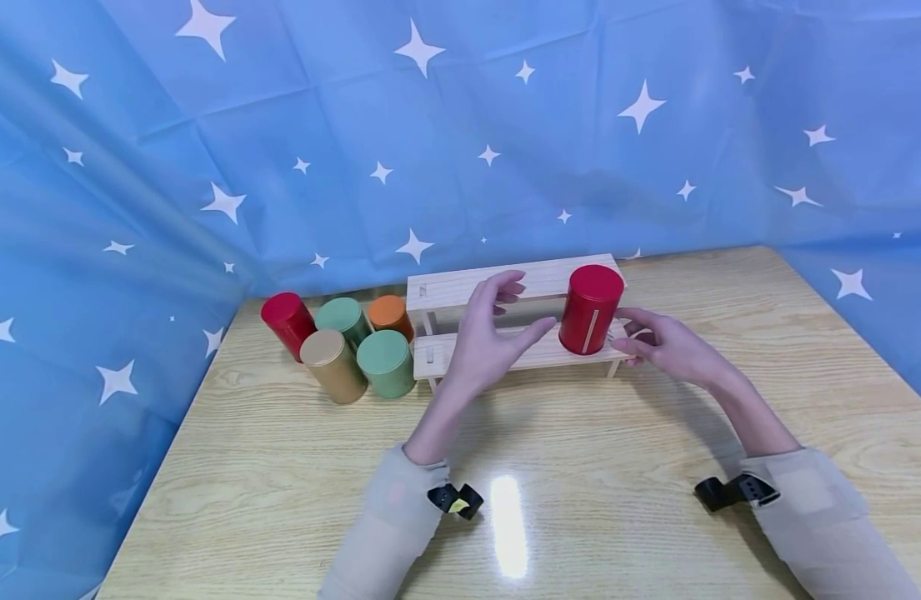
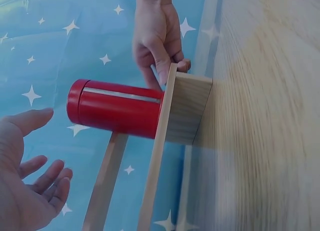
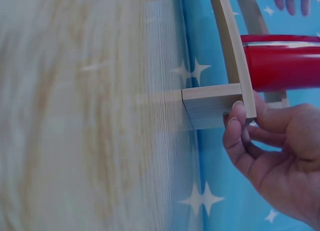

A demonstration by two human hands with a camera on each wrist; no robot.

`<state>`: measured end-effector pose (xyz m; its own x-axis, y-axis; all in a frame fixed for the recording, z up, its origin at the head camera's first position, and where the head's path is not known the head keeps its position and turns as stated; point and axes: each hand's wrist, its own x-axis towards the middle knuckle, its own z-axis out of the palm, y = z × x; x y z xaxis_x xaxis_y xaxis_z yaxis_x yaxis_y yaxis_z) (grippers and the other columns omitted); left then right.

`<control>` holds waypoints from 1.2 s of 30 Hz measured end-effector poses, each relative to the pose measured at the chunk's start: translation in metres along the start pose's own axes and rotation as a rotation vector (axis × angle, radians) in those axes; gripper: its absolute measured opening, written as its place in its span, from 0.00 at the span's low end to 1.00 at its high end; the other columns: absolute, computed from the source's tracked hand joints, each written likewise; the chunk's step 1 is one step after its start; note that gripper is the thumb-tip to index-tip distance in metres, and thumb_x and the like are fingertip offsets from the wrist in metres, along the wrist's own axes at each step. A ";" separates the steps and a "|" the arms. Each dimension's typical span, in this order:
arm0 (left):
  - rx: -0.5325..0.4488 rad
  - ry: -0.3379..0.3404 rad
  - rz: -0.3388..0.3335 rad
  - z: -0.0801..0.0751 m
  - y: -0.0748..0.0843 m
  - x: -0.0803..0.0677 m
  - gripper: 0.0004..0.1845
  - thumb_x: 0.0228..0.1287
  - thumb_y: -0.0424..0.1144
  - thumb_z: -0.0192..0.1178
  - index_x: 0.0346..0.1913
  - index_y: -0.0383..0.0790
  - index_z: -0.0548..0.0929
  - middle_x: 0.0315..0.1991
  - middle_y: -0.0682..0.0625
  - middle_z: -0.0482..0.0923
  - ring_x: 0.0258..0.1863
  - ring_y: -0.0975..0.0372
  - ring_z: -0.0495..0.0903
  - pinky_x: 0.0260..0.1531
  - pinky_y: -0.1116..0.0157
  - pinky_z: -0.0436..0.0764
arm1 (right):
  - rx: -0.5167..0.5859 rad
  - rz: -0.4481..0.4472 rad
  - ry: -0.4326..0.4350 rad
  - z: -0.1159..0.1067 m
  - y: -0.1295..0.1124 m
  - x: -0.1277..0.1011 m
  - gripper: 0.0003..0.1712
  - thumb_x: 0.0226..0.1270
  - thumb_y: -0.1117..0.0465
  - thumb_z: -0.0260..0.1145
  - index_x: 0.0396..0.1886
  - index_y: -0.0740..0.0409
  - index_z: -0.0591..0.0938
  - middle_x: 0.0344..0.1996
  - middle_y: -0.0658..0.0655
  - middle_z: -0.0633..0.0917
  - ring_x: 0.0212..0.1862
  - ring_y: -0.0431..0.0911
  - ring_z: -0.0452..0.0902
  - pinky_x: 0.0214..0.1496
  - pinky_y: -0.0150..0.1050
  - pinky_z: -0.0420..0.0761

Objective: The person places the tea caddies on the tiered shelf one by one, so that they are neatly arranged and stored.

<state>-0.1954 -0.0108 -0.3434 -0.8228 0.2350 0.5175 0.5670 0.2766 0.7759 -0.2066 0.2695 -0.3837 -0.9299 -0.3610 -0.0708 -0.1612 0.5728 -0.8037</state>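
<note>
A red canister (image 1: 589, 312) with a pale stripe down its side stands upright on the right end of the lower step of a two-tier wooden shelf (image 1: 516, 351). My right hand (image 1: 670, 346) pinches the right end of that lower board, thumb (image 3: 272, 116) above and curled fingers (image 3: 239, 146) at its underside. Left of the canister, my left hand (image 1: 484, 333) hovers over the shelf with thumb and fingers spread. In the left wrist view, a gap separates the left hand (image 2: 30, 176) from the canister (image 2: 117, 107).
Left of the shelf, several lidded canisters cluster on the wooden table (image 1: 280, 483): red (image 1: 287, 323), gold (image 1: 334, 367), orange (image 1: 390, 313), a rear green one (image 1: 343, 317) and a front green one (image 1: 386, 363). A blue star-patterned cloth (image 1: 460, 167) hangs behind the table.
</note>
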 end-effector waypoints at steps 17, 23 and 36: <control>0.092 0.050 0.009 -0.043 -0.009 -0.015 0.33 0.48 0.48 0.69 0.59 0.47 0.70 0.45 0.48 0.74 0.46 0.57 0.71 0.42 0.63 0.69 | -0.002 -0.013 0.003 0.001 0.000 0.000 0.37 0.64 0.54 0.61 0.67 0.66 0.58 0.43 0.65 0.74 0.34 0.52 0.79 0.38 0.40 0.80; 0.110 0.070 0.021 -0.062 -0.015 -0.022 0.33 0.47 0.47 0.70 0.58 0.47 0.70 0.45 0.46 0.75 0.45 0.58 0.70 0.40 0.63 0.69 | -0.002 -0.022 0.002 0.001 0.000 0.000 0.37 0.64 0.55 0.61 0.66 0.66 0.58 0.43 0.65 0.75 0.34 0.51 0.79 0.37 0.39 0.80; 0.201 0.088 0.022 -0.104 -0.027 -0.042 0.34 0.48 0.46 0.70 0.59 0.47 0.69 0.46 0.49 0.74 0.47 0.62 0.68 0.44 0.55 0.70 | -0.011 -0.026 0.003 0.001 0.000 0.000 0.37 0.64 0.56 0.61 0.66 0.66 0.58 0.42 0.65 0.75 0.33 0.51 0.79 0.37 0.41 0.80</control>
<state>-0.1796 -0.1251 -0.3484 -0.8057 0.1634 0.5694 0.5736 0.4551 0.6811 -0.2069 0.2690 -0.3842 -0.9263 -0.3736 -0.0485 -0.1886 0.5713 -0.7988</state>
